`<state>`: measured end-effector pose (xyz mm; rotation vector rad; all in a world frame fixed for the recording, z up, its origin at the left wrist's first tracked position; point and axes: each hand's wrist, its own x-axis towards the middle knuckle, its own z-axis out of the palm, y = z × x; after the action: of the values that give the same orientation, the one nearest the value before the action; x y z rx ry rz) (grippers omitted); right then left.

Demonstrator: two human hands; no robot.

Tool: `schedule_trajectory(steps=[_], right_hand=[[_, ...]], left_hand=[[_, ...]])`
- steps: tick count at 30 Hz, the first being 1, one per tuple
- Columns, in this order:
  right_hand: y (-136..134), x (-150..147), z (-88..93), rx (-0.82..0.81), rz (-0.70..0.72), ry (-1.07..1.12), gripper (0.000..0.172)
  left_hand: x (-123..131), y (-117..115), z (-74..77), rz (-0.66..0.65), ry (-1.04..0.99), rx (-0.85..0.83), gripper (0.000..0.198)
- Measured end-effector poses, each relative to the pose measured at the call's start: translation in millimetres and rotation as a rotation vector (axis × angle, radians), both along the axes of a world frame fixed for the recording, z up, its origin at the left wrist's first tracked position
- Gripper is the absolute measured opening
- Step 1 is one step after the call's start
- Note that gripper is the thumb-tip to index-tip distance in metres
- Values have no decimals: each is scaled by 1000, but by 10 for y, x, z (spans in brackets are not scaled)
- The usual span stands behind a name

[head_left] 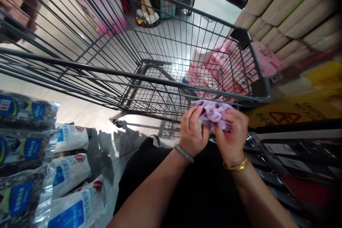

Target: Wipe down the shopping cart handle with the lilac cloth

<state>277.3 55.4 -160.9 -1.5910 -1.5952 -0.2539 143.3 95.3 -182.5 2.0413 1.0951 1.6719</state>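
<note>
Both my hands are closed on a crumpled purple cloth (212,113) held just in front of my body. My left hand (191,131), with a grey bangle at the wrist, pinches its left side. My right hand (232,136), with a gold bangle, grips its right side. The cloth sits right at the near rim of a dark wire shopping cart (160,82), whose basket has nothing in it.
Blue-and-white packaged goods (68,171) lie stacked at the lower left. Pink packs (213,67) sit on the floor beyond the cart's right side. A yellow caution sign (294,112) lies at the right, beige rolls (288,10) above it. An aisle opens ahead.
</note>
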Motion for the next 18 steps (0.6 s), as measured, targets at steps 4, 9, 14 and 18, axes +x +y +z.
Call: schedule_trajectory(steps=[4, 9, 14, 18], right_hand=[[-17, 86, -151, -191, 68, 100, 9], [-40, 219, 45, 77, -85, 54, 22], [-47, 274, -139, -170, -7, 39, 15], [-101, 325, -103, -55, -59, 99, 18]], left_hand=[[89, 87, -19, -15, 8, -37, 57], [175, 163, -34, -14, -38, -10, 47], [211, 207, -21, 27, -24, 14, 47], [207, 218, 10, 25, -65, 28, 51]])
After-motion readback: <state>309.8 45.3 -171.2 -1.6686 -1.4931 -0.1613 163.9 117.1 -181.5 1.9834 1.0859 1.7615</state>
